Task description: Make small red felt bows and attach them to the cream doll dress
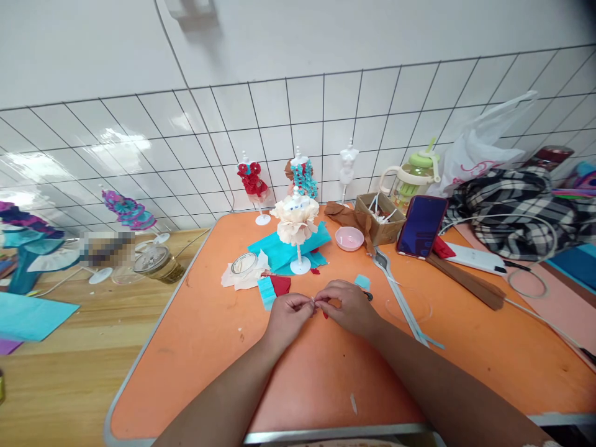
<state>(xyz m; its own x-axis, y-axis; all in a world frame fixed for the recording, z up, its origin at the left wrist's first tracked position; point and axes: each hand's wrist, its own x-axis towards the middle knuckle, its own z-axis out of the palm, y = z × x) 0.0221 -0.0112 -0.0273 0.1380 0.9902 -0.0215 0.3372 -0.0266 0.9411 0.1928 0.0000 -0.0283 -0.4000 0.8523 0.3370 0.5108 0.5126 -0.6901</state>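
Near the centre of the frame, the person's left hand (288, 316) and right hand (348, 305) meet, fingertips pinching a tiny pale piece (313, 300), too small to identify, below a cream-dressed miniature mannequin (297, 223).

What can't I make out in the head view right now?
Head view:
Small piece between left hand and right hand: too small, mostly covered by them.
Black item: right hand seemingly hides part.
Light-blue sheet: cut off by left edge.
Pixelated patch: blurring hides what's there.
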